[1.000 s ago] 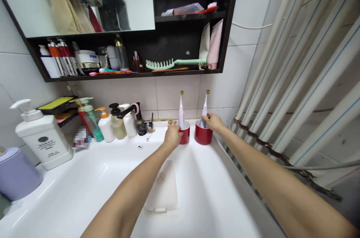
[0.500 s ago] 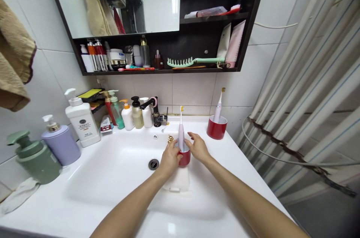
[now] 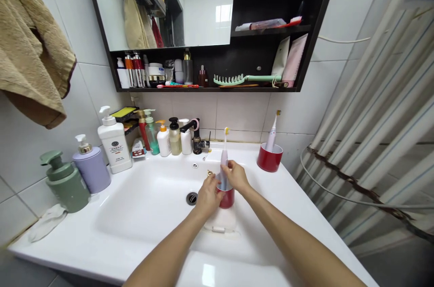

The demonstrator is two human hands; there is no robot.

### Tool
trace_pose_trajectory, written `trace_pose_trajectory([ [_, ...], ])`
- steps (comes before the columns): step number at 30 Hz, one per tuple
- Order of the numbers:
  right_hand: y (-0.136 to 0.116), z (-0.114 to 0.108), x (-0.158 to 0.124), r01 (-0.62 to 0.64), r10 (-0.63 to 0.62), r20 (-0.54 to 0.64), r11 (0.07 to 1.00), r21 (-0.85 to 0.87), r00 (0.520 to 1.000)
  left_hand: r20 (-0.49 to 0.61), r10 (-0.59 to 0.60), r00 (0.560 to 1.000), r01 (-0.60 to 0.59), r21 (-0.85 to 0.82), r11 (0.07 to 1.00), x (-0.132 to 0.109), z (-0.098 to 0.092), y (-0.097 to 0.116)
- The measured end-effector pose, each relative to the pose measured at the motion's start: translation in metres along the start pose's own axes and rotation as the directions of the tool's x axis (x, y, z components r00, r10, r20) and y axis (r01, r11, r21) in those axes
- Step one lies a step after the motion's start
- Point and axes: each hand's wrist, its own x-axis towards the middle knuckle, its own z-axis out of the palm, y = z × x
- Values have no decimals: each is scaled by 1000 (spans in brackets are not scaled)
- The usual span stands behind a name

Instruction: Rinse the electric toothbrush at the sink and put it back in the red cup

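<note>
My left hand (image 3: 209,195) grips the left side of a red cup (image 3: 228,199), thumb at its front. In this cup stands a pale electric toothbrush (image 3: 224,157), nearly upright, bristles at the top. My right hand (image 3: 238,176) is closed on the toothbrush handle just above the cup rim, from the right. Below the cup a whitish flat box (image 3: 222,220) shows in the basin; whether the cup touches it I cannot tell. A second red cup (image 3: 270,162) with another electric toothbrush (image 3: 271,139) leaning in it stands on the right of the counter.
A black faucet (image 3: 197,138) rises behind the white sink (image 3: 142,214). Several pump bottles line the left and back, among them a purple one (image 3: 92,170) and a green one (image 3: 68,185). Above hangs a dark mirror cabinet (image 3: 210,90). White pipes (image 3: 369,110) run along the right.
My right hand has come in from beside the cup and closed on the toothbrush handle. My left hand stays on the cup. The view has shifted slightly left.
</note>
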Motion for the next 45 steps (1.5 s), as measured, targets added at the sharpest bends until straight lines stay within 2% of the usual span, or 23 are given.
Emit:
trace_pose_trajectory([
  [3,-19,-24,-5,45,-41,-75,998,45,996,-157,-108,982,77,-193,978,11,-11,7],
  [5,-27,-37,-15,84,-77,-96,994,63,992,-173,-231,958,145,-402,904,21,-18,16],
  [7,-29,-41,-31,100,-94,-79,993,69,992,-97,-332,938,204,-621,757,28,-22,27],
  [10,-19,-32,-55,71,-74,41,995,74,996,78,-349,934,253,-834,491,30,-20,40],
  [12,-10,-21,-66,24,-33,116,997,78,993,175,-326,929,297,-877,377,26,-17,42],
  [14,-3,-13,-72,-12,-6,168,994,106,986,233,-333,914,341,-885,316,24,-15,40],
  [16,-1,-10,-74,-34,-11,243,983,182,970,239,-369,898,349,-898,268,23,-15,34],
  [19,-2,-10,-76,-98,-42,407,943,317,912,204,-446,871,319,-927,199,27,-19,24],
  [22,-1,-11,-77,-134,-35,457,933,333,889,196,-496,846,309,-938,158,31,-23,18],
  [25,2,-11,-79,-99,-22,423,960,262,906,201,-499,843,304,-943,134,32,-24,17],
  [29,3,-12,-80,-28,-34,430,990,138,902,191,-522,831,296,-947,125,32,-23,17],
  [33,-2,-12,-79,17,-43,361,997,74,932,162,-528,834,257,-960,111,33,-22,14],
  [35,-5,-11,-79,-33,-22,380,990,138,925,152,-530,834,246,-963,111,34,-23,13],
  [38,-8,-9,-78,-199,30,499,937,288,866,155,-536,830,248,-963,105,34,-24,13],
  [40,-8,-9,-78,-237,41,525,920,312,850,161,-534,830,250,-963,99,34,-24,13],
  [43,-7,-9,-78,-113,7,419,967,228,908,153,-534,832,237,-967,91,35,-25,15],
  [45,-7,-9,-78,-64,-14,391,981,184,920,147,-541,828,227,-970,84,35,-26,16],
])
